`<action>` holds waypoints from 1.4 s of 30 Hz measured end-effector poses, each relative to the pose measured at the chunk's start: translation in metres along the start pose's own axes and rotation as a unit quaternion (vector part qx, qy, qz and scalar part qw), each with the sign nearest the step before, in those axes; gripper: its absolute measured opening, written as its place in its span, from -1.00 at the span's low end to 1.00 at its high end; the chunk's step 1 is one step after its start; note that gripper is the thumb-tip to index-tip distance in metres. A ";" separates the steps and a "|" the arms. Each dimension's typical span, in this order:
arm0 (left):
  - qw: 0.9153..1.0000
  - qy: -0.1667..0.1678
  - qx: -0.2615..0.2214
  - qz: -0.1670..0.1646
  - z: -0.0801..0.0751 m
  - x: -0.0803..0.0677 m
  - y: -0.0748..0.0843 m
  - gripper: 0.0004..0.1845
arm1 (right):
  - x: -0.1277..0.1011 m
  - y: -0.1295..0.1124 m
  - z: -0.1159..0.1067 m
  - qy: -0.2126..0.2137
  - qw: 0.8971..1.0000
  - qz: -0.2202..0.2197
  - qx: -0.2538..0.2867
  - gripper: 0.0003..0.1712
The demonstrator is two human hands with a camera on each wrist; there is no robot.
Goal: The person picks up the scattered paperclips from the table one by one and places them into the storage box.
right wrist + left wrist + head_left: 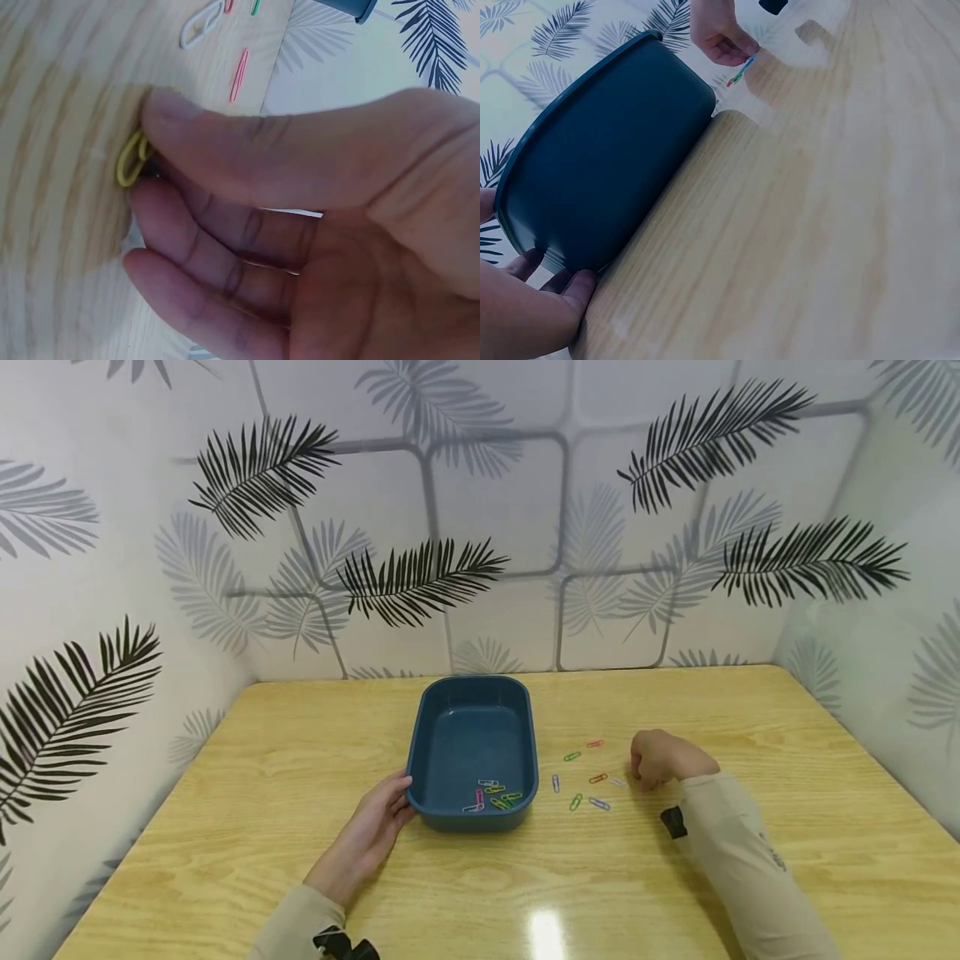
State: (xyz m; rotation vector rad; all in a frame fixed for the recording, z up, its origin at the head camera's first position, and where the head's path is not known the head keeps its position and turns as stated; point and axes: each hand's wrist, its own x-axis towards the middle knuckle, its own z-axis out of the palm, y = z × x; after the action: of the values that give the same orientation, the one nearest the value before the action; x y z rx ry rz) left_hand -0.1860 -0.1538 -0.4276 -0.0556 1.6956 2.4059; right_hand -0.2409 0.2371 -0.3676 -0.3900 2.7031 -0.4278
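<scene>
A dark blue tray [423,706] stands mid-table with several coloured paper clips [491,795] at its near end. My left hand [375,827] holds the tray's near left corner, thumb at the rim and fingers against the outer wall [607,157]. Right of the tray, several loose paper clips [585,777] lie scattered on the wood. Just past them, my right hand [652,764] is down on the table. In the right wrist view its thumb and forefinger [154,150] pinch a yellow paper clip [129,166] against the tabletop.
The wooden table [750,710] is boxed in by leaf-patterned walls [480,527] at the back and both sides. A pink clip [238,75] and a white clip [201,24] lie beyond the right hand, toward the tray.
</scene>
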 end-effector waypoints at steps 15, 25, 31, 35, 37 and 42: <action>1.000 0.006 -0.007 0.000 0.001 -0.001 0.000 -0.48 | 0.001 0.004 0.000 0.006 1.000 -0.012 0.004 -0.88; 1.000 0.001 -0.001 -0.003 0.001 -0.001 0.000 -0.47 | 0.009 0.009 -0.002 0.045 0.996 -0.059 0.050 -0.93; 1.000 -0.001 0.003 -0.002 0.000 -0.001 0.000 -0.46 | 0.012 0.008 0.000 0.074 0.993 -0.077 0.060 -0.91; 1.000 -0.001 0.003 -0.001 0.000 0.000 -0.001 -0.46 | 0.014 0.007 0.001 0.079 0.991 -0.078 0.077 -0.92; 1.000 0.000 0.001 -0.001 0.000 0.000 -0.001 -0.46 | 0.015 0.006 0.001 0.084 0.989 -0.078 0.089 -0.93; 1.000 0.002 -0.002 0.000 0.000 0.000 -0.001 -0.47 | 0.017 0.001 0.001 0.108 0.984 -0.085 0.111 -0.94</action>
State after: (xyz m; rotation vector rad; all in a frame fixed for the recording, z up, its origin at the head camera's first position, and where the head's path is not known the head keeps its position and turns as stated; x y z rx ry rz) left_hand -0.1861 -0.1535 -0.4291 -0.0614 1.6926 2.4108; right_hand -0.2559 0.2328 -0.3743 -0.5410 2.7963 -0.8580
